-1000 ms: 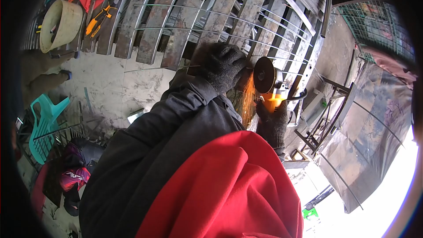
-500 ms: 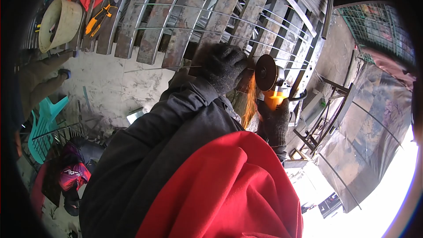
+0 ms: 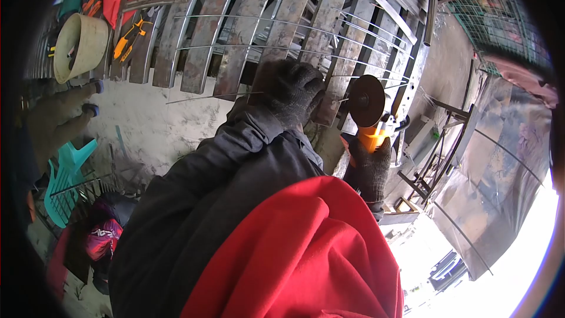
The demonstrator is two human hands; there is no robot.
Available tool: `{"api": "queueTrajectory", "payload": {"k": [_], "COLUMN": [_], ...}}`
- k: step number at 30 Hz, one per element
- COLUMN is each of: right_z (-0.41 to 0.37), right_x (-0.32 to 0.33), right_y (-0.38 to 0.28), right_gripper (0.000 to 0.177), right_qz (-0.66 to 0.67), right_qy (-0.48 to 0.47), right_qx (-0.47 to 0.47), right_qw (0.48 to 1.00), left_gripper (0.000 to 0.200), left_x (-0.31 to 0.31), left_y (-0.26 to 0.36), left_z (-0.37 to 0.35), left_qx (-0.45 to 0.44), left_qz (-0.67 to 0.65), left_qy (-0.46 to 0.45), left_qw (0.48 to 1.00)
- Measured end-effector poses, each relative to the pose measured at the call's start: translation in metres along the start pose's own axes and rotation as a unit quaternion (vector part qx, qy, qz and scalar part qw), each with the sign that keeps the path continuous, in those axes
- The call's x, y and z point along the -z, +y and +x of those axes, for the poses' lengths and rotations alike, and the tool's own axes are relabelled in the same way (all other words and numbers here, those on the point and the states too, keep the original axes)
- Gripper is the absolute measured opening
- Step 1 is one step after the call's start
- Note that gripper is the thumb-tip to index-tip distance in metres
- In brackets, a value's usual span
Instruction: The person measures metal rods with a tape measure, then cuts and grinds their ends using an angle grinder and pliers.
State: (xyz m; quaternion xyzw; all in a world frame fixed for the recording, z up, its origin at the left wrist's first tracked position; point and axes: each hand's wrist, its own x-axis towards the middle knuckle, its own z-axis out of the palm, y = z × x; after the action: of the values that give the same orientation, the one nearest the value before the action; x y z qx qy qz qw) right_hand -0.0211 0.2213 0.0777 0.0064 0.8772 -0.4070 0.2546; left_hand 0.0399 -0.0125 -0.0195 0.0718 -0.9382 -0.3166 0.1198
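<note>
My left hand (image 3: 295, 91), in a dark knit glove, is closed around a thin metal rod (image 3: 206, 99) at the near edge of a slatted steel bench (image 3: 238, 41). The rod sticks out to the left of my fist, and a short end pokes out on the right. An angle grinder (image 3: 373, 138) with a yellow body is held in my gloved right hand (image 3: 369, 168). Its brown disc (image 3: 366, 101) faces up, just right of the rod's short end, and no sparks show. Several long thin rods (image 3: 253, 48) lie across the slats beyond my hands.
Yellow-handled pliers (image 3: 126, 41) and a cream bucket (image 3: 75, 50) rest on the bench's left part. A teal plastic chair (image 3: 66, 179) stands on the floor at left, near another person's legs (image 3: 62, 112). Metal frames (image 3: 438, 159) lean at right.
The orange spark stream below the disc has disappeared. My right hand and the grinder have shifted slightly right and down, while my left hand keeps its grip near the same spot.
</note>
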Motion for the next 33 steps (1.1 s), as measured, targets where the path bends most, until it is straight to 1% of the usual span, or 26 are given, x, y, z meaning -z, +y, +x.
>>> {"api": "queueTrajectory", "payload": {"k": [1, 3, 5, 6, 7, 9, 10, 12, 16, 18, 19, 21, 22, 23, 24, 25, 26, 27, 28, 29, 30, 31, 32, 33], "right_z": [-0.001, -0.003, -0.007, -0.008, -0.01, -0.015, -0.018, -0.019, -0.024, -0.026, -0.027, -0.029, -0.03, -0.03, -0.029, -0.032, -0.038, -0.039, -0.04, -0.035, -0.032, -0.031, -0.031, -0.031], "right_x": [0.003, 0.009, 0.013, 0.014, 0.017, 0.019, 0.021, 0.022, 0.029, 0.031, 0.033, 0.038, 0.04, 0.043, 0.044, 0.045, 0.045, 0.046, 0.047, 0.048, 0.051, 0.054, 0.057, 0.058], "right_y": [0.002, 0.005, 0.005, 0.013, 0.017, 0.017, 0.016, 0.034, 0.048, 0.049, 0.05, 0.048, 0.047, 0.047, 0.05, 0.039, 0.025, 0.026, 0.027, 0.047, 0.061, 0.069, 0.075, 0.076], "right_gripper": [0.045, 0.044, 0.043, 0.043, 0.043, 0.043, 0.044, 0.044, 0.044, 0.045, 0.045, 0.045, 0.045, 0.045, 0.046, 0.046, 0.047, 0.048, 0.049, 0.05, 0.051, 0.051, 0.051, 0.051], "right_qz": [0.013, 0.021, 0.056, 0.055, 0.063, 0.089, 0.08, 0.098, 0.119, 0.13, 0.133, 0.138, 0.133, 0.128, 0.154, 0.155, 0.197, 0.22, 0.242, 0.224, 0.205, 0.209, 0.193, 0.177], "right_qy": [0.003, 0.008, 0.022, 0.035, 0.039, 0.061, 0.071, 0.084, 0.098, 0.092, 0.089, 0.083, 0.087, 0.093, 0.093, 0.094, 0.103, 0.109, 0.115, 0.123, 0.131, 0.134, 0.13, 0.125], "right_qx": [-0.017, -0.02, -0.023, -0.003, 0.001, -0.011, -0.015, -0.011, -0.009, -0.002, -0.005, -0.003, -0.006, -0.01, 0.006, 0.009, 0.013, 0.014, 0.016, 0.004, -0.008, -0.008, -0.007, -0.006], "right_qw": [1.0, 1.0, 0.998, 0.998, 0.997, 0.994, 0.994, 0.992, 0.988, 0.987, 0.987, 0.987, 0.987, 0.987, 0.984, 0.983, 0.975, 0.969, 0.963, 0.967, 0.97, 0.969, 0.973, 0.976], "left_gripper": [0.021, 0.021, 0.023, 0.025, 0.025, 0.024, 0.024, 0.023, 0.021, 0.026, 0.026, 0.03, 0.034, 0.034, 0.034, 0.034, 0.036, 0.036, 0.034, 0.033, 0.03, 0.028, 0.028, 0.028], "left_x": [0.001, 0.006, 0.006, 0.006, 0.007, 0.01, 0.012, 0.015, 0.001, -0.001, -0.005, -0.019, -0.023, -0.026, -0.024, -0.019, -0.011, -0.011, -0.012, -0.011, -0.003, -0.023, -0.03, -0.025], "left_y": [-0.002, -0.005, -0.007, -0.007, -0.006, -0.004, -0.002, 0.004, 0.015, 0.023, 0.025, 0.031, 0.035, 0.036, 0.041, 0.048, 0.055, 0.052, 0.045, 0.038, 0.038, 0.013, -0.003, -0.001], "left_z": [0.001, 0.008, 0.013, 0.016, 0.017, 0.019, 0.021, 0.025, 0.037, 0.043, 0.045, 0.05, 0.047, 0.046, 0.047, 0.052, 0.055, 0.058, 0.064, 0.072, 0.082, 0.094, 0.111, 0.118], "left_qx": [-0.006, -0.04, -0.055, -0.063, -0.07, -0.05, -0.057, -0.108, -0.134, -0.141, -0.141, -0.095, -0.061, -0.061, -0.049, -0.039, -0.04, -0.043, -0.057, -0.072, -0.07, -0.118, -0.133, -0.142], "left_qz": [0.003, 0.017, 0.043, 0.064, 0.069, 0.085, 0.091, 0.082, 0.054, 0.035, 0.043, 0.006, -0.033, -0.031, 0.009, 0.048, 0.076, 0.078, 0.073, 0.068, 0.08, 0.097, 0.155, 0.185], "left_qy": [-0.003, 0.038, 0.053, 0.069, 0.069, 0.024, 0.023, 0.044, 0.059, 0.067, 0.07, 0.022, -0.011, -0.009, -0.062, -0.114, -0.118, -0.117, -0.087, -0.056, -0.047, -0.01, -0.017, -0.021], "left_qw": [1.0, 0.998, 0.996, 0.994, 0.993, 0.995, 0.994, 0.99, 0.988, 0.987, 0.987, 0.995, 0.998, 0.998, 0.997, 0.991, 0.989, 0.989, 0.992, 0.993, 0.993, 0.988, 0.979, 0.972]}}
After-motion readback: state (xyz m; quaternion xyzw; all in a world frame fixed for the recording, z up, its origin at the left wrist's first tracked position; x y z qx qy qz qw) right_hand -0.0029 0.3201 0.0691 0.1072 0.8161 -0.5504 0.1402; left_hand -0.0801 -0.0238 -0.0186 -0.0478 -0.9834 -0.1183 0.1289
